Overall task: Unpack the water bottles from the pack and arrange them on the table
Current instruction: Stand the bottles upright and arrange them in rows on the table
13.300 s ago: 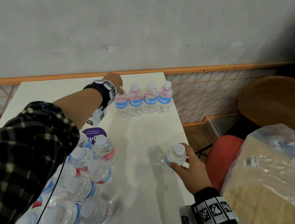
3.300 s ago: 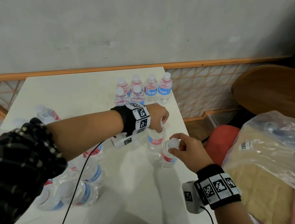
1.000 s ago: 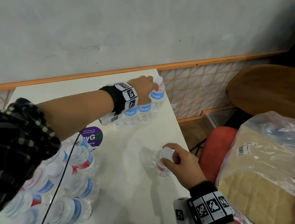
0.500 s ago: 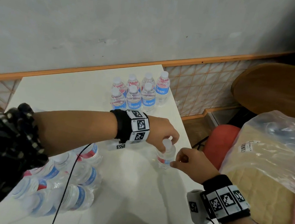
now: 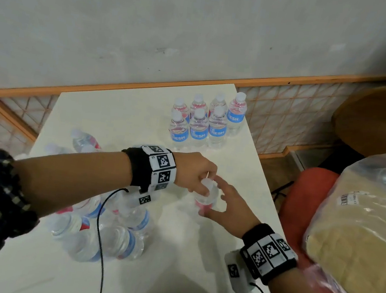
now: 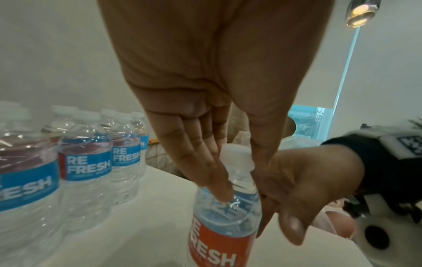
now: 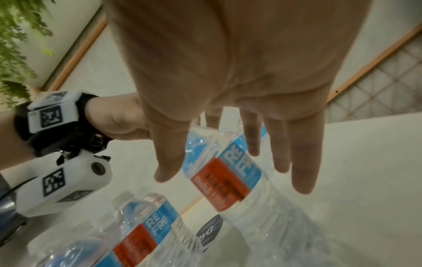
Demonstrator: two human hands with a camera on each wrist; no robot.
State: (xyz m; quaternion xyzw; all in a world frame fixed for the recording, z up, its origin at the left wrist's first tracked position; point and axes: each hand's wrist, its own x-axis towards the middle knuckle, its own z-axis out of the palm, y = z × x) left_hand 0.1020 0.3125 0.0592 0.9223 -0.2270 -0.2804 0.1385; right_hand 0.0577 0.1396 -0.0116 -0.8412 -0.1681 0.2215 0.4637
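My left hand (image 5: 195, 176) pinches one bottle (image 5: 206, 200) by its neck; my right hand (image 5: 231, 205) spreads open beside it; seven bottles (image 5: 199, 127) stand far on the desk (image 5: 122, 118).

The left hand (image 5: 195, 176) is back from the far rows and now pinches the neck of the water bottle (image 5: 205, 200) at mid-table, while the right hand (image 5: 231, 205), which gripped its cap a second ago, has let go, fingers spread just beside it; the far group of bottles (image 5: 201, 125) has grown from four to seven
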